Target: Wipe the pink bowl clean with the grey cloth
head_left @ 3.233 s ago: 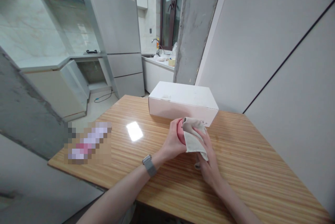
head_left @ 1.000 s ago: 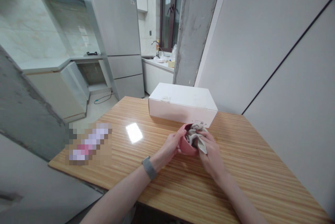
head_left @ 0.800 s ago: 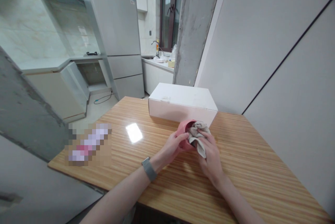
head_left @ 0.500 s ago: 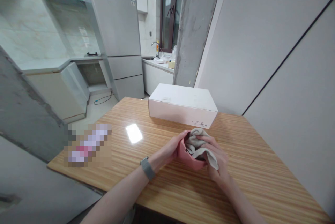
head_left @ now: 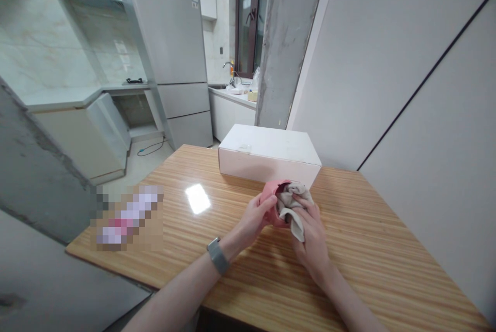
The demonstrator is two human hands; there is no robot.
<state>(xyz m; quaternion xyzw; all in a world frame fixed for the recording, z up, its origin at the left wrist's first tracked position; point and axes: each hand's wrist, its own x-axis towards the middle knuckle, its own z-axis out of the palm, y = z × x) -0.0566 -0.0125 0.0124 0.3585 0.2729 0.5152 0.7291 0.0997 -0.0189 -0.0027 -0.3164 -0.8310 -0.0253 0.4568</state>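
A pink, hollow container [head_left: 270,191] is held up over the table, its opening tilted toward the right. My left hand [head_left: 253,218] grips its left side, thumb near the rim. A light grey cloth [head_left: 291,200] is bunched in the opening, one corner hanging out below. My right hand [head_left: 312,231] has its fingers closed on the cloth and pressed against the opening. The inside of the container is mostly hidden by the cloth, and its exact kind is unclear.
A white cardboard box [head_left: 269,153] lies behind my hands on the wooden table [head_left: 364,249]. A blurred-out pale purple and pink item [head_left: 129,215] lies at the left. Beyond stand a fridge [head_left: 166,37] and a counter with a sink.
Both hands have lifted the pink container slightly away from me and to the left, in front of the box. It has turned, showing more of its outer left side. The cloth stays in its opening.
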